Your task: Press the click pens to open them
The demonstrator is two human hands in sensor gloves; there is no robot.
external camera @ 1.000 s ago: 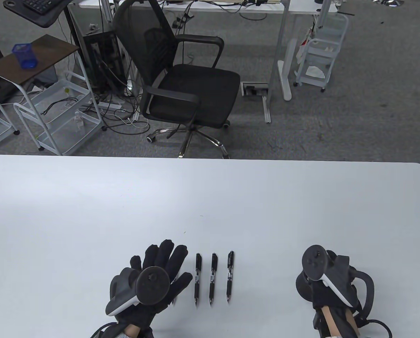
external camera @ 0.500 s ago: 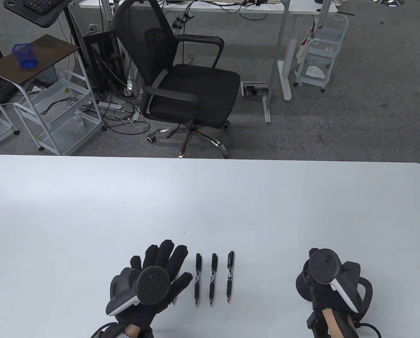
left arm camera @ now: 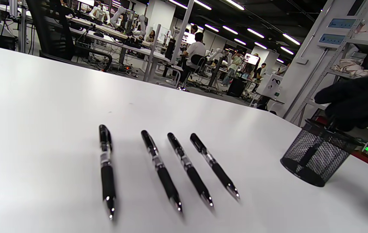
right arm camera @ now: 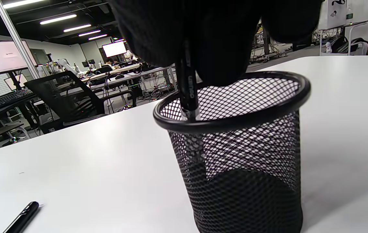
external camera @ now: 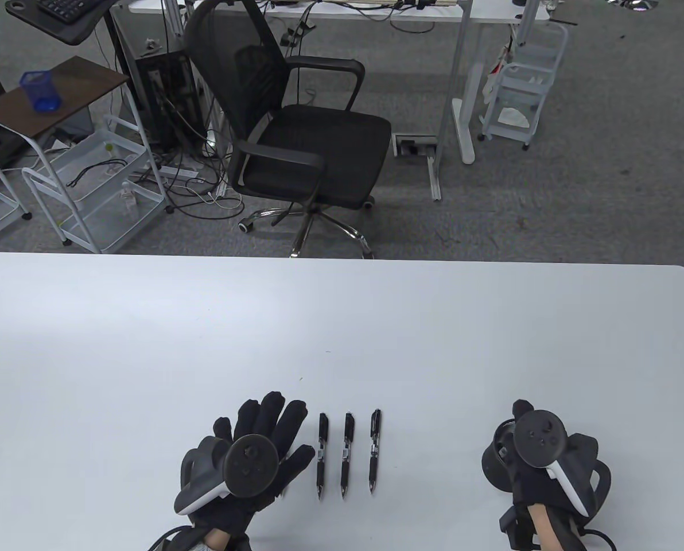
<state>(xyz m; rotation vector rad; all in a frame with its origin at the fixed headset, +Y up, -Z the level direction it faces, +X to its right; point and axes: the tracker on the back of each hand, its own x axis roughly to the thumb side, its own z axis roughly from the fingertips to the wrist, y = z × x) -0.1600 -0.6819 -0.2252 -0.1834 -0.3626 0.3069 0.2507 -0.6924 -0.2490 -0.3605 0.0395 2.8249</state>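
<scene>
**Three views around the pen cup**

The table view looks steeply down on the desk [external camera: 342, 321], the pen cup [external camera: 496, 468] near its bottom right. The left wrist view skims low, facing the cup from afar. The right wrist view sits close beside it. All share it.

Three pens [external camera: 346, 453] in a row, left hand [external camera: 261, 453] beside, fingers spread
</scene>
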